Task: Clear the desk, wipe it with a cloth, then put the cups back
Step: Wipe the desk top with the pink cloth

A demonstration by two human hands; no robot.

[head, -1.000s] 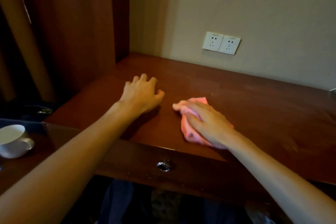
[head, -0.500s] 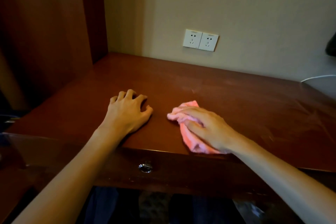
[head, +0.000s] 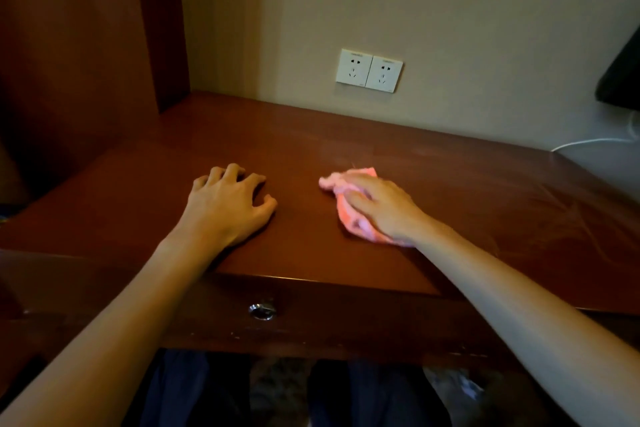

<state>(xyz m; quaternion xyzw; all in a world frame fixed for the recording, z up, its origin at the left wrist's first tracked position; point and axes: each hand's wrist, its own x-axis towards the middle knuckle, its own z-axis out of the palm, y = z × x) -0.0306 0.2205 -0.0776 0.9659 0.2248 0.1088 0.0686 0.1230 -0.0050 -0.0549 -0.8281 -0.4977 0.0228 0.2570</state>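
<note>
A pink cloth lies bunched on the dark red-brown desk, right of centre. My right hand lies on top of it, fingers bent over the bunched fabric, which shows between and beyond them. To its left, my left hand rests on the bare desktop with bent fingers, fingertips touching the wood, holding nothing. No cup is in view.
A double wall socket sits above the desk's back edge. A tall wooden panel closes the left side. At the far right are a dark object and a white cable. A drawer knob is under the front edge.
The view turned right, so the white cup at lower left left the frame. My right hand slid the cloth farther from the front edge. My left hand stayed resting on the desk.
</note>
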